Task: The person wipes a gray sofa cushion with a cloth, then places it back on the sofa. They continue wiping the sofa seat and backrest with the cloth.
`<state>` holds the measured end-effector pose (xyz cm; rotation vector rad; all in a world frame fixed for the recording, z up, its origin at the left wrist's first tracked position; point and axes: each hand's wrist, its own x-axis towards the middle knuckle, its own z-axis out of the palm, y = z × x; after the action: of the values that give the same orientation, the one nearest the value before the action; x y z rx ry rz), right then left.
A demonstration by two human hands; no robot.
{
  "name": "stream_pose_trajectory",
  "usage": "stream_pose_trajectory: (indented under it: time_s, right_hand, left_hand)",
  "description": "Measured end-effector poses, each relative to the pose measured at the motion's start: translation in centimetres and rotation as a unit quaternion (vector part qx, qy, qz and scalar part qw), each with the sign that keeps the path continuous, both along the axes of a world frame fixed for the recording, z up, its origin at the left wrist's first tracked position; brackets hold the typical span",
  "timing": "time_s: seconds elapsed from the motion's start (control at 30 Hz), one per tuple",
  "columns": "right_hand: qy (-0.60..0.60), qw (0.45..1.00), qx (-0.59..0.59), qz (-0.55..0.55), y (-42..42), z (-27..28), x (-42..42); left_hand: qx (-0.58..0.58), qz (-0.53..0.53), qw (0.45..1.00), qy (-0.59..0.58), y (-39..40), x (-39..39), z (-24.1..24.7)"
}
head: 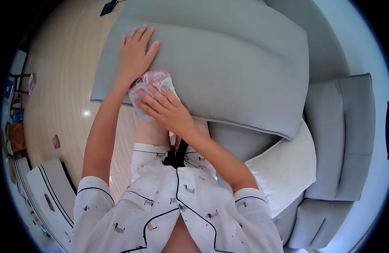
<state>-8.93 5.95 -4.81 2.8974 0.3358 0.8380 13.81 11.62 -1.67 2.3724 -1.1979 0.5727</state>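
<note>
A crumpled piece of thin, whitish translucent fabric with pink trim (156,76) lies at the front left edge of a grey sofa cushion (226,72). On top of it rests my right hand (166,109), fingers slightly spread and pressing it down. My left hand (136,52) lies flat on the grey cushion just beyond the fabric, its fingers apart and its wrist beside the pink trim. Part of the fabric is hidden under my right hand.
A white pillow (286,164) leans by the sofa's grey back cushions (339,136) at right. Pale wooden floor (65,79) runs along the left, with a small pink item (56,142) on it. A white drawer cabinet (52,189) stands at lower left.
</note>
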Motion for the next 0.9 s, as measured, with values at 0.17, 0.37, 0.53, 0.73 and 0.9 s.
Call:
stream_pose_trajectory:
  time_s: [0.17,0.37,0.53,0.73,0.9]
  right_hand:
    - [-0.041,0.991,-0.127,-0.028,-7.6,-1.9,-9.3]
    - [0.033,0.991,-0.052,-0.118,-17.8,-0.9,-23.9]
    - [-0.026,0.999,0.025,-0.037,-15.1,-2.1,-19.3]
    - [-0.127,0.99,0.06,0.004,-4.8,-3.7,-6.8]
    - [-0.109,0.993,-0.029,-0.026,-8.2,-3.6,-10.7]
  left_hand:
    - [0.002,0.002,1.0,0.006,0.5,-0.1,0.7]
    - [0.007,0.021,1.0,-0.003,0.3,-1.0,0.8]
    - [0.009,0.033,0.999,-0.025,-0.7,-1.5,0.8]
    - [-0.013,0.006,1.0,-0.02,-0.3,0.2,0.5]
    - [-0.019,-0.012,1.0,-0.013,-0.3,-0.5,1.4]
